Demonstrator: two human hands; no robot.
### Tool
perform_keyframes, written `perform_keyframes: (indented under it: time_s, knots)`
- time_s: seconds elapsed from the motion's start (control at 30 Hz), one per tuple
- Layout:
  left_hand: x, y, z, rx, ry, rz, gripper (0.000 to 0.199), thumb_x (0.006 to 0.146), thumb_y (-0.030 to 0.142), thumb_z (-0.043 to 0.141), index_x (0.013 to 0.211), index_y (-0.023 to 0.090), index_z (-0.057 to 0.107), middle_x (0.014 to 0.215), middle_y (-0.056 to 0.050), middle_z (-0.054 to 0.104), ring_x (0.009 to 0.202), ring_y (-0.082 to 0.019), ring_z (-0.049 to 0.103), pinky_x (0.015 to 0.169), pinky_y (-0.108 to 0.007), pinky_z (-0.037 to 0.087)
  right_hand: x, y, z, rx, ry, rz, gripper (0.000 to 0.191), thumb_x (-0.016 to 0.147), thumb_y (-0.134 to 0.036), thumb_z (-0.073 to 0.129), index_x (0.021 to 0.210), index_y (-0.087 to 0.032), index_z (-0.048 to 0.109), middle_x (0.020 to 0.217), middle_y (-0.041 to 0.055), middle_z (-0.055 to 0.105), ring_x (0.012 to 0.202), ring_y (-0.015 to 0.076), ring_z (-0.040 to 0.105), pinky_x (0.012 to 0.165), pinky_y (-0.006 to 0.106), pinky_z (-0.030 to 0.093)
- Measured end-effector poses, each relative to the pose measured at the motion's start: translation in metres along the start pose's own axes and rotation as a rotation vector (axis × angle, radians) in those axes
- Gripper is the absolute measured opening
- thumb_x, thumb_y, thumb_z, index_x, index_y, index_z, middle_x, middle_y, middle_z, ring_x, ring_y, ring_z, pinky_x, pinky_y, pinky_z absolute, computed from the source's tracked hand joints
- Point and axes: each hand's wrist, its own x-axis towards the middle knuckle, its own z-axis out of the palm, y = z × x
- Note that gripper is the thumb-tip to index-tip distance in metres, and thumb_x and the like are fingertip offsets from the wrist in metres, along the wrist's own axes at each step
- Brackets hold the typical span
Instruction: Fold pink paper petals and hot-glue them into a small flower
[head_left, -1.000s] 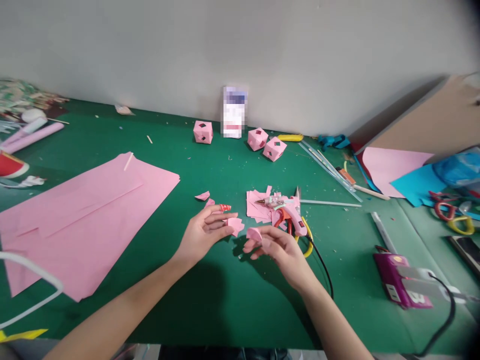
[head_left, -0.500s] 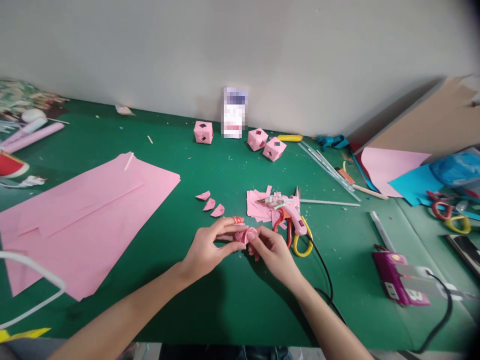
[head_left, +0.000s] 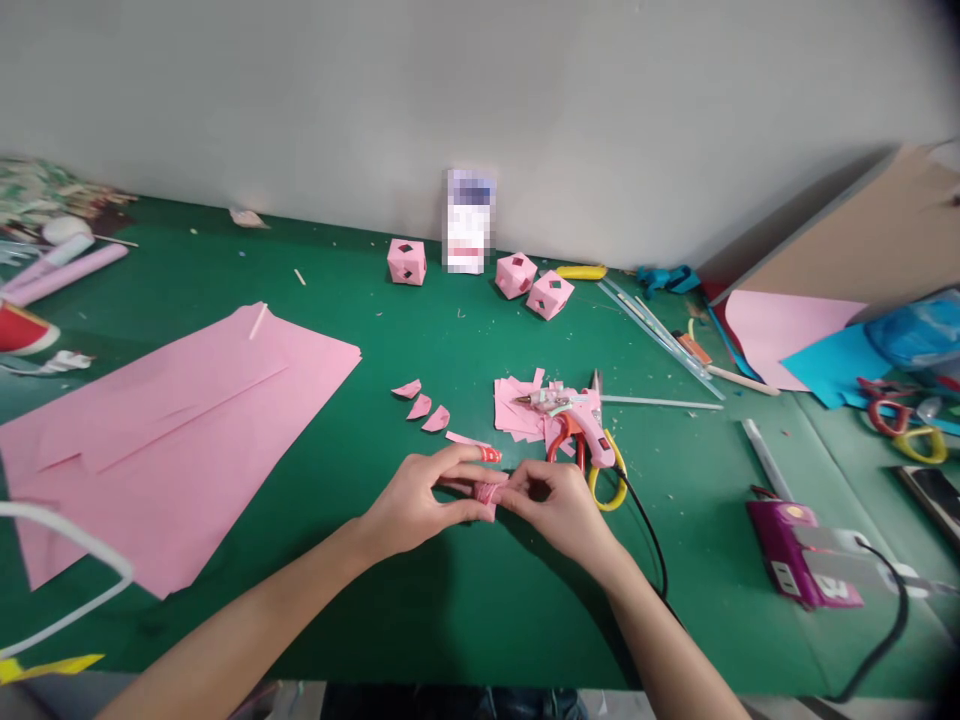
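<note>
My left hand [head_left: 411,502] pinches a small pink paper roll [head_left: 488,493] between thumb and fingers. A red patterned wrap covers one of its fingertips. From the right, my right hand [head_left: 551,505] has thumb and fingertips closed on the same roll, partly hiding it. Just above the left fingers lies a narrow pink paper strip [head_left: 468,440]. Several curved pink paper pieces [head_left: 419,407] lie farther up. Beyond my right hand, a pink glue gun [head_left: 589,425] rests over scissors [head_left: 615,478] and a pile of pink paper strips [head_left: 516,412].
Large pink paper sheets [head_left: 225,430] cover the left. Pink paper cubes with cutouts [head_left: 406,262] stand near the wall beside a blurred card [head_left: 469,222]. At right are a purple power box [head_left: 799,555], a black cable [head_left: 651,535] and more scissors [head_left: 889,418].
Both hands have come slightly nearer to me with the paper roll, which is now turned differently. The narrow strip above my left fingers now shows.
</note>
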Motion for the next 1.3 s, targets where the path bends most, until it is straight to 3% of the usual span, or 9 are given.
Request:
perform_keyframes:
  time_s: [0.1, 0.27, 0.5, 0.7, 0.83, 0.93, 1.13, 1.3]
  knots:
    - [-0.001, -0.001, 0.0, 0.011, 0.004, 0.03, 0.049, 0.075, 0.03, 0.08, 0.119, 0.021, 0.059, 0.109, -0.006, 0.077, 0.099, -0.022, 0.074, 0.092, -0.035, 0.06, 0.0, -0.001, 0.002, 0.047, 0.032, 0.014, 0.032, 0.076, -0.048, 0.076, 0.071, -0.018, 0.067, 0.062, -0.001, 0.063, 0.056, 0.0106, 0.05, 0.052, 0.023, 0.037]
    - [-0.004, -0.001, 0.002, -0.061, 0.063, 0.006, 0.046, 0.072, 0.031, 0.082, 0.112, 0.02, 0.063, 0.106, -0.007, 0.077, 0.095, -0.024, 0.075, 0.084, -0.036, 0.063, 0.002, -0.006, 0.01, 0.403, -0.14, 0.099, 0.037, 0.076, -0.05, 0.076, 0.093, -0.018, 0.071, 0.074, 0.0025, 0.07, 0.065, 0.0146, 0.063, 0.053, 0.023, 0.048]
    - [-0.005, 0.002, 0.006, 0.154, 0.195, 0.188, 0.032, 0.077, 0.033, 0.079, 0.107, 0.024, 0.073, 0.105, -0.005, 0.076, 0.104, -0.023, 0.071, 0.098, -0.037, 0.055, 0.004, -0.005, 0.017, 0.681, -0.154, 0.117, 0.049, 0.069, -0.047, 0.082, 0.106, -0.017, 0.07, 0.076, 0.0022, 0.071, 0.062, 0.0131, 0.063, 0.055, 0.023, 0.051]
    - [-0.004, -0.001, 0.004, 0.169, 0.213, 0.21, 0.035, 0.074, 0.037, 0.081, 0.105, 0.024, 0.075, 0.103, -0.006, 0.074, 0.102, -0.023, 0.069, 0.094, -0.034, 0.056, 0.004, -0.005, 0.02, 0.739, -0.162, 0.144, 0.04, 0.068, -0.048, 0.083, 0.088, -0.015, 0.072, 0.073, 0.0022, 0.07, 0.059, 0.0106, 0.06, 0.056, 0.022, 0.05]
    - [-0.003, -0.003, 0.005, 0.111, 0.166, 0.158, 0.042, 0.075, 0.035, 0.08, 0.114, 0.024, 0.069, 0.113, -0.006, 0.074, 0.109, -0.023, 0.068, 0.101, -0.035, 0.052, 0.004, -0.006, 0.019, 0.764, -0.158, 0.168, 0.039, 0.065, -0.045, 0.085, 0.084, -0.015, 0.069, 0.076, 0.0031, 0.072, 0.061, 0.0115, 0.063, 0.058, 0.023, 0.051]
    - [-0.004, -0.003, 0.006, 0.078, 0.151, 0.107, 0.05, 0.074, 0.034, 0.081, 0.119, 0.023, 0.063, 0.108, -0.005, 0.077, 0.111, -0.024, 0.068, 0.106, -0.038, 0.047, 0.004, -0.005, 0.018, 0.737, -0.158, 0.186, 0.04, 0.064, -0.047, 0.086, 0.079, -0.015, 0.067, 0.07, 0.0026, 0.071, 0.059, 0.0123, 0.063, 0.057, 0.024, 0.051]
    - [-0.003, -0.001, 0.006, 0.049, 0.151, 0.056, 0.048, 0.071, 0.037, 0.083, 0.112, 0.022, 0.063, 0.096, -0.004, 0.079, 0.1, -0.025, 0.072, 0.101, -0.04, 0.05, 0.003, -0.005, 0.021, 0.715, -0.133, 0.192, 0.043, 0.059, -0.049, 0.088, 0.071, -0.016, 0.063, 0.061, 0.0001, 0.068, 0.055, 0.0126, 0.062, 0.056, 0.024, 0.05]
    - [-0.002, 0.001, 0.008, 0.034, 0.152, 0.052, 0.043, 0.073, 0.036, 0.081, 0.109, 0.021, 0.062, 0.101, -0.006, 0.078, 0.103, -0.025, 0.071, 0.101, -0.039, 0.051, 0.003, -0.006, 0.022, 0.68, -0.077, 0.174, 0.043, 0.06, -0.051, 0.086, 0.069, -0.018, 0.061, 0.06, -0.0002, 0.066, 0.054, 0.0132, 0.061, 0.056, 0.025, 0.049]
